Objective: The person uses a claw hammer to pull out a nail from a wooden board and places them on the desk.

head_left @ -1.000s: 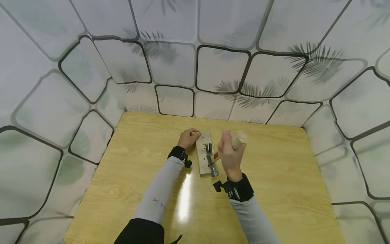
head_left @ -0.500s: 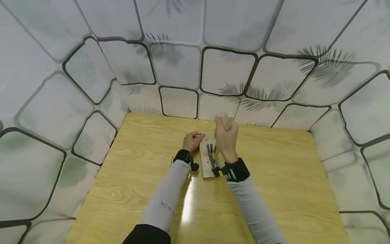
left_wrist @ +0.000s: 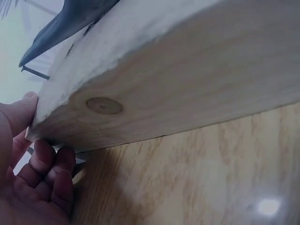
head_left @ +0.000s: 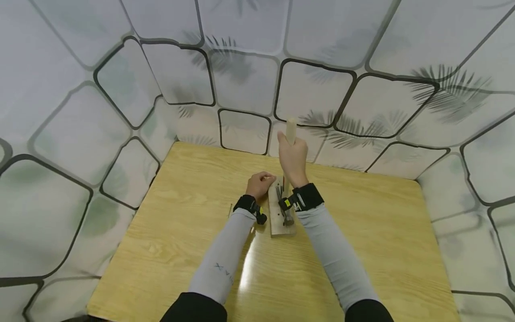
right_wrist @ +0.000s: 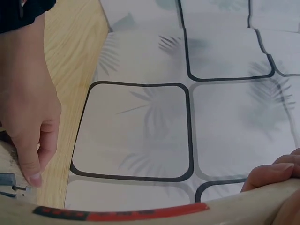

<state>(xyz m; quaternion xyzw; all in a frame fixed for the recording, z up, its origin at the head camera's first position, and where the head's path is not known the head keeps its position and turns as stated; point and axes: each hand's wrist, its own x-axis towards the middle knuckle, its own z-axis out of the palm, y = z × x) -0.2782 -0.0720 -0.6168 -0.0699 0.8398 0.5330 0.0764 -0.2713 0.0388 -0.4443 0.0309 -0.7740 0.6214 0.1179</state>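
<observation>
My right hand [head_left: 293, 158] grips the pale wooden handle of a claw hammer [head_left: 290, 129], which stands up steeply. Its metal head lies over a wooden board [head_left: 277, 231] flat on the table. In the left wrist view, the dark hammer claw [left_wrist: 70, 30] reaches a thin nail [left_wrist: 35, 72] sticking out from the board's top. My left hand [head_left: 259, 184] holds the board's far left corner, thumb on the upper edge and fingers curled against the side. A red and dark label marks the hammer handle [right_wrist: 145, 214] in the right wrist view. The right forearm partly hides the hammer head.
A thin nail-like piece [head_left: 230, 210] is on the wooden table [head_left: 181, 250], left of my left wrist. Patterned cloth walls [head_left: 245, 80] enclose the table at the back and sides. Several small dark holes or nails dot the board.
My right hand has pushed the hammer handle forward and left, away from me, so it now stands more upright. The left hand stays on the board's corner. The head view has shifted slightly.
</observation>
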